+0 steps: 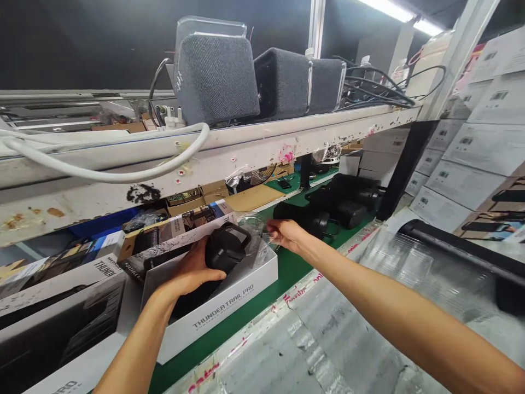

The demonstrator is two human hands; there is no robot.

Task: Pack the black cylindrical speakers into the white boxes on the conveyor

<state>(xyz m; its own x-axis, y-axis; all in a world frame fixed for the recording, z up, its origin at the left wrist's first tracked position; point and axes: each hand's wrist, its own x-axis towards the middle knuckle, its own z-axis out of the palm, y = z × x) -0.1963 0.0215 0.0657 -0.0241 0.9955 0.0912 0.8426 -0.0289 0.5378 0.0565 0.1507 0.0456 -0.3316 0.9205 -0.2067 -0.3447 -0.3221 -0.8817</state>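
A black portable speaker [227, 247] lies in an open white box [229, 306] printed "Thunder Trail Pro, portable rugged speaker". My left hand [194, 273] is wrapped around the speaker near its right end, thumb on the near side. Past that end, my right hand [287, 234] pinches a thin clear plastic piece [251, 223], curved like an end cover. The plastic sits beside the speaker's end, over the box's right side; whether it touches the speaker I cannot tell. My right fingertips are partly hidden behind the hand.
More speaker boxes [77, 355] stand at the left. Several black speakers [303, 216] lie on the green bench [287, 268] to the right. A shelf [262, 139] with grey fabric speakers [217, 79] and a white cable [135, 174] overhangs the work. Clear plastic trays [410, 273] and stacked cartons [476, 158] are at the right.
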